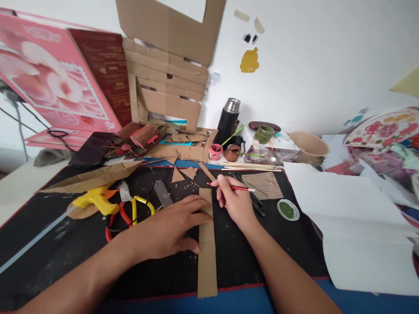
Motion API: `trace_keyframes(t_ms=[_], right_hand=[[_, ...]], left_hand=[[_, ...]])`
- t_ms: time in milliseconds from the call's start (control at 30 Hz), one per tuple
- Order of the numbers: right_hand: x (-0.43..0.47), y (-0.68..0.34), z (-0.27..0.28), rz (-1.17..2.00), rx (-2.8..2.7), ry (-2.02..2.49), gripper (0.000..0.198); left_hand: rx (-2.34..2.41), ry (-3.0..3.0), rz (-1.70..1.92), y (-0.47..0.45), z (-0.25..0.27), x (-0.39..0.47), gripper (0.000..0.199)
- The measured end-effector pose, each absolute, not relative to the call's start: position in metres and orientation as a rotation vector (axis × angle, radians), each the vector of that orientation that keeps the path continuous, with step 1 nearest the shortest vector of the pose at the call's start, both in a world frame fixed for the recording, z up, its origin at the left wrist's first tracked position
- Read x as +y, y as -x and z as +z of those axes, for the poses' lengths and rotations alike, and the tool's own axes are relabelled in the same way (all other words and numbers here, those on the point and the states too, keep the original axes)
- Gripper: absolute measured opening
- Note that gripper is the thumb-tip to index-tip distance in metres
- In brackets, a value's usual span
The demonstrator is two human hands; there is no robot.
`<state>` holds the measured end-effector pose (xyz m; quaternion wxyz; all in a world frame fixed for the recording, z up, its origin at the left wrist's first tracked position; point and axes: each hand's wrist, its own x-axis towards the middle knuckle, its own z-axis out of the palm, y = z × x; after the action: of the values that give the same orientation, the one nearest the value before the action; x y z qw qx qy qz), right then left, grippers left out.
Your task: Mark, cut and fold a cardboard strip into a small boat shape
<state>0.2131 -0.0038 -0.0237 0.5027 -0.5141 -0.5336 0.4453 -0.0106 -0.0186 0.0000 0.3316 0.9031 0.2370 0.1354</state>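
Note:
A long brown cardboard strip lies lengthwise on the black mat in front of me. My left hand rests on its left edge, fingers spread and thumb apart. Pinched in my right hand is a red pencil with a white end pointing right. Its tip points left, just above the far end of the strip. Small cardboard scraps lie beyond the strip. A grey metal blade or ruler piece is close to my left fingers, and a dark green tool lies partly behind my right hand.
On the left lie a yellow glue gun with a long glue stick and red-yellow handled pliers. A lid of green paint, corrugated cardboard and white paper are at right. Paint jars and a black thermos stand behind.

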Motion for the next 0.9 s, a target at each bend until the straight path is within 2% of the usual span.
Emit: trace_keyframes(t_ms=[233, 333, 533, 900], right_hand=[[0.002, -0.213, -0.031, 1.185, -1.116, 1.245, 0.069], [0.002, -0.212, -0.032, 1.212, -1.113, 1.264, 0.067], [0.001, -0.212, -0.031, 1.247, -1.1, 1.302, 0.062], [-0.001, -0.209, -0.033, 1.226, -1.128, 1.327, 0.057]], left_hand=[[0.713, -2.403, 0.319, 0.016, -0.008, -0.021, 0.051], [0.725, -2.387, 0.303, 0.016, -0.009, -0.021, 0.051], [0.729, -2.344, 0.331, 0.014, -0.011, -0.02, 0.064], [0.765, -2.352, 0.277, 0.014, -0.018, -0.021, 0.067]])
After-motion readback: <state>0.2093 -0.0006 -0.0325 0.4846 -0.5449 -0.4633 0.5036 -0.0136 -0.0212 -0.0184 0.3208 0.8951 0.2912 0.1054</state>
